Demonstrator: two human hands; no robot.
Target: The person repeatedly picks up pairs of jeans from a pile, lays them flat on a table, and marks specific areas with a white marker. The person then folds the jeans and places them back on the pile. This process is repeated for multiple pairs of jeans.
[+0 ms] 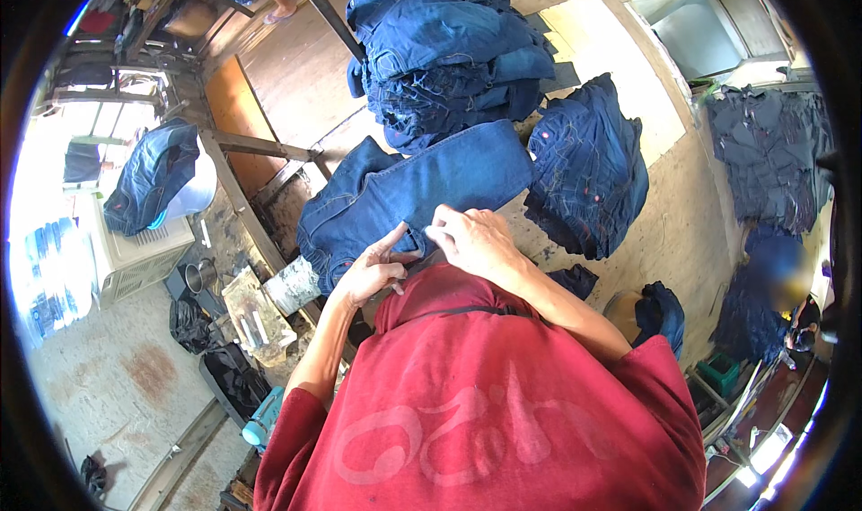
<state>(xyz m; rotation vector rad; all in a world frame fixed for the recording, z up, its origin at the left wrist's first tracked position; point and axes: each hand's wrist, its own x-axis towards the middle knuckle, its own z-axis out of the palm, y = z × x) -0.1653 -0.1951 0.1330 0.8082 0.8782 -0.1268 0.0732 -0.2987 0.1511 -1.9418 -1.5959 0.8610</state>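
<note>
Setting: Workshop seen from above through a fisheye lens, with a pale, worn wooden worktop (664,224) filling the upper middle and a bare concrete floor at lower left.
Person: wears a loose red shirt (503,412); both forearms reach up from the lower edge.
Garment in hand: a pair of dark blue jeans (422,192) lies flat across the worktop, directly in front of the person, its near edge under both hands.
Left hand: the left hand (375,268) pinches the near edge of the denim, fingers narrow and curled, thumb pointing up.
Right hand: the right hand (474,240) presses knuckles-up on the same edge, fingers bent closed on the cloth, just beside the left hand.
Doing it well: judging by the grip, the fabric needs to stay taut between the two hands, with the work kept small and close to the seam.
Other denim: a tall folded stack of jeans (449,48) sits behind; a second heap (588,174) lies to the right, touching the spread pair.
Labels and signs: small reddish tags dot the right heap, too small to describe; faint pale lettering shapes cross the shirt back. No packages or wall signs are clear.
Left side: a white boxy appliance (135,251) carries more blue denim.
</note>
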